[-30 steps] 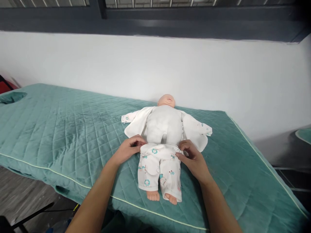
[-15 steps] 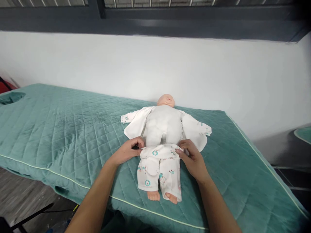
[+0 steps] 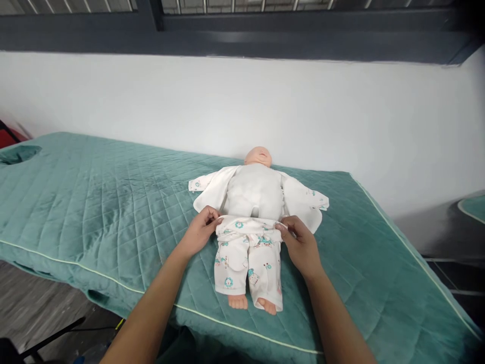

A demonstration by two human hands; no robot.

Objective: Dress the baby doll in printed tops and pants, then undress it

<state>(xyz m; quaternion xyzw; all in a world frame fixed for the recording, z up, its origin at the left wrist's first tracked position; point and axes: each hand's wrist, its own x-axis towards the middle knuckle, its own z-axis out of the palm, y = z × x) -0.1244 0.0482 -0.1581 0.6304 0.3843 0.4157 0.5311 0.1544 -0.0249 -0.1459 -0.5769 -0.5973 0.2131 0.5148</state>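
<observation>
A baby doll (image 3: 254,189) lies on its back, its head toward the wall and its bare feet toward me. It wears white printed baby pants (image 3: 247,258) and an open white jacket (image 3: 303,202), the front panels spread to either side of its white cloth torso. My left hand (image 3: 202,227) pinches the pants' waistband at its left end. At the right end of the same waistband, my right hand (image 3: 299,242) grips the fabric between thumb and fingers. The waistband is stretched across the doll's upper legs, just below a gap in the torso's lower edge.
A green quilted cover (image 3: 113,212) lies over the long bed, with a face hole (image 3: 18,154) at its far left. Behind stands a white wall (image 3: 227,101) under a dark window frame (image 3: 303,35). Black metal legs (image 3: 53,338) show on the floor at lower left.
Both hands have moved up slightly, pulling the pants' waistband higher toward the doll's torso. More of the printed fabric is unfolded, and the gap in the torso is partly covered.
</observation>
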